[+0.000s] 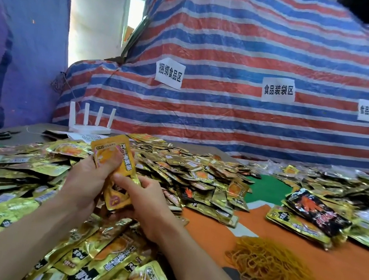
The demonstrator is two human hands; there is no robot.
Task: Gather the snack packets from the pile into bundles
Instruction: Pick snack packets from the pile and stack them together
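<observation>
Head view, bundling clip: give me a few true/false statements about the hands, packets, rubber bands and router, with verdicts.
1. The left hand and right hand both hold a few orange packets above the pile. True.
2. The rubber bands lie in a loose heap on the orange cloth, to the right of the hands. True.
3. The black packet is in the left hand. False: it lies on a gold stack at the right, untouched.
4. The white router stands at the table's right end. False: it stands far left, behind the pile.
</observation>
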